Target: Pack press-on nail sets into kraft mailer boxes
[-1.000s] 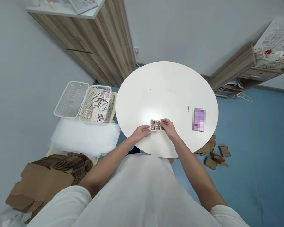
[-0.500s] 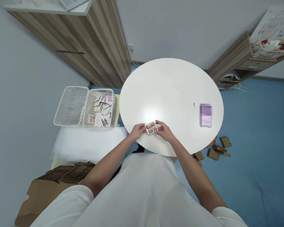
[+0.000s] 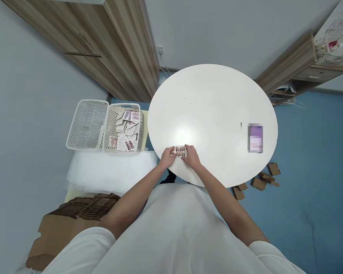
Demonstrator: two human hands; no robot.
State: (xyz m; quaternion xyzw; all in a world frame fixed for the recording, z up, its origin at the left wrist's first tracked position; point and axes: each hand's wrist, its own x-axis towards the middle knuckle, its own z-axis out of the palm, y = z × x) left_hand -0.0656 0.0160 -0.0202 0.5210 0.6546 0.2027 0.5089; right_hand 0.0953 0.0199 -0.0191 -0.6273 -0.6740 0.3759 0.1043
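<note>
Detail vanishes at both ends of a small white rectangular tray (image 3: 180, 152), covered by the left hand (image 3: 167, 156) and the right hand (image 3: 192, 156) near the eight o'clock rim of a smooth, rounded white table (image 3: 214, 99). We see each hand pinching its end in a narrow grip; we cannot tell whether the tray touches the tabletop. Rows of glossy brown oval pieces line it, too small for us to identify. At the table's three o'clock, a purple-and-pink rectangular item (image 3: 256, 139) is pixelated beyond recognition. Off the table at nine o'clock, a white perforated plastic basket (image 3: 112, 123) holds overlapping printed cards (image 3: 128, 128), illegible to us, just beside a white lattice-sided basket (image 3: 76, 131) of clear plastic pieces with indistinct outlines. Toward eight o'clock lie milky, film-like sheets (image 3: 108, 171) and folded brown cardboard (image 3: 54, 236), the latter partly covered by the left arm (image 3: 134, 203). Small brown cardboard boxes (image 3: 258, 183) dot the blue floor (image 3: 311, 171) between four and five. The frame crops a wood-grain cabinet (image 3: 125, 49) at ten o'clock and a wood-grain shelf unit (image 3: 288, 61) at two.
</note>
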